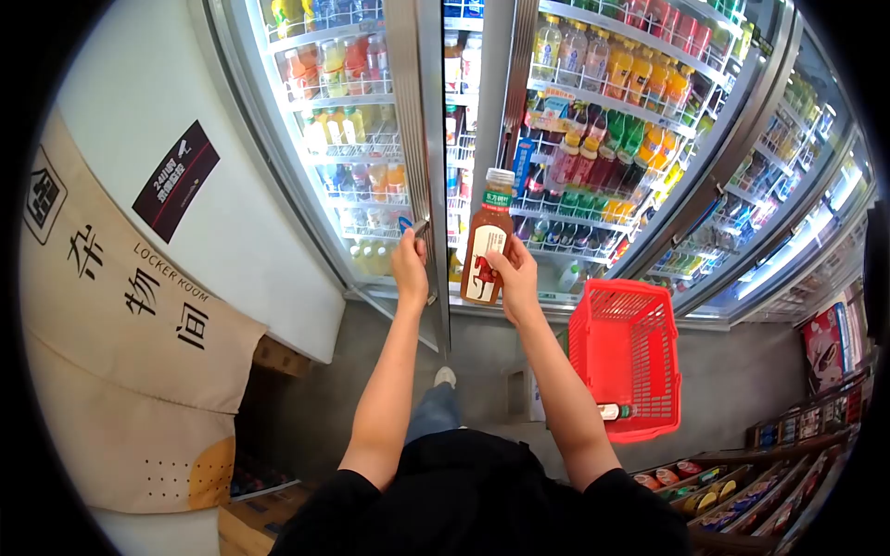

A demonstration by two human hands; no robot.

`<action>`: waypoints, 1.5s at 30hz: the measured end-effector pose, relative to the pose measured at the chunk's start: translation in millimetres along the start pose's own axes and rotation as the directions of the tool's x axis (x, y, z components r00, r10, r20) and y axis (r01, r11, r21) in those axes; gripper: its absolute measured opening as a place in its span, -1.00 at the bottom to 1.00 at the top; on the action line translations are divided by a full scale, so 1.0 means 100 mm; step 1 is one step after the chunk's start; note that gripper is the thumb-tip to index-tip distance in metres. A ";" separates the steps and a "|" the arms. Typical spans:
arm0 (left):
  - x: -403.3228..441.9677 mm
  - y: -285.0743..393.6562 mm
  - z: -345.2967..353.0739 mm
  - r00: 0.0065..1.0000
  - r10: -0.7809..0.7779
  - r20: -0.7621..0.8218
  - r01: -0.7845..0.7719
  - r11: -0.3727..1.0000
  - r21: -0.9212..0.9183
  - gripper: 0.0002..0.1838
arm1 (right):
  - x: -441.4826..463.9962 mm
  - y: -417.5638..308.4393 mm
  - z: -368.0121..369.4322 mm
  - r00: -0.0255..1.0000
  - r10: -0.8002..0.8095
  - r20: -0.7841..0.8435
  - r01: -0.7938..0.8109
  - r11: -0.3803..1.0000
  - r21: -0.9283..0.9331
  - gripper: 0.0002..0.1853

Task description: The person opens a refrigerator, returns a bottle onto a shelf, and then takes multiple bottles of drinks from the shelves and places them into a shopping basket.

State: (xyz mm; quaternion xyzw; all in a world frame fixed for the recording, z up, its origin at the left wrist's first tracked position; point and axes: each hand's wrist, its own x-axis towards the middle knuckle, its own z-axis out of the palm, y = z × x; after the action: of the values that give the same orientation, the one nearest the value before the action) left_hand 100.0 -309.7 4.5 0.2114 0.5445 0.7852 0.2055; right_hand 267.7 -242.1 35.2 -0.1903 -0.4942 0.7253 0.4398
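Note:
My right hand [516,278] holds a bottle of reddish-brown drink [486,243] upright, thumb across its pale label; the bottle has a white cap and a green band at the neck. To the left, my left hand [410,264] has its fingers curled at the handle edge of the fridge's glass door [362,148], which stands open. Behind the bottle are lit shelves [593,97] of drinks. A red basket [671,357] is at the right of my right forearm, with one bottle [614,411] lying inside it.
A beige cloth curtain [120,324] hangs at the left beside a white wall panel [120,83]. More glass fridge doors [732,195] run along the right. Slanted racks of packaged goods [742,491] stand at the lower right. Cardboard boxes [264,521] are at the lower left.

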 end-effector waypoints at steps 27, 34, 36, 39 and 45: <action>0.15 0.36 -0.38 0.979 0.077 0.187 -0.119 0.968 0.223 -0.72 | -0.03 0.16 0.36 0.991 0.037 0.131 -0.018 0.990 -0.140 -0.39; 0.00 0.43 -0.48 0.998 -0.056 0.014 0.054 0.988 0.143 -0.79 | 0.20 0.29 0.38 0.986 0.070 0.151 -0.055 0.993 -0.104 -0.36; -0.03 0.49 -0.58 0.999 -0.045 -0.009 0.046 0.987 0.156 -0.78 | 0.23 0.32 0.43 0.979 0.089 0.184 -0.070 0.992 -0.109 -0.39; -0.11 0.53 -0.68 0.996 -0.012 -0.085 0.024 0.991 0.134 -0.74 | 0.33 0.38 0.46 0.976 0.108 0.191 -0.085 0.988 -0.129 -0.40; -0.11 0.62 -0.99 0.976 0.125 -0.179 -0.081 0.968 0.235 -0.77 | 0.54 0.46 0.48 0.963 0.151 0.225 -0.128 0.985 -0.113 -0.36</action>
State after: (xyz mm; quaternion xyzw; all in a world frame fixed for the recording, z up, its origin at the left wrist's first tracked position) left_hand 49.0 -411.5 30.0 0.1847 0.6361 0.7444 0.0851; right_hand 183.4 -229.7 24.1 -0.1595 -0.5624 0.7469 0.3170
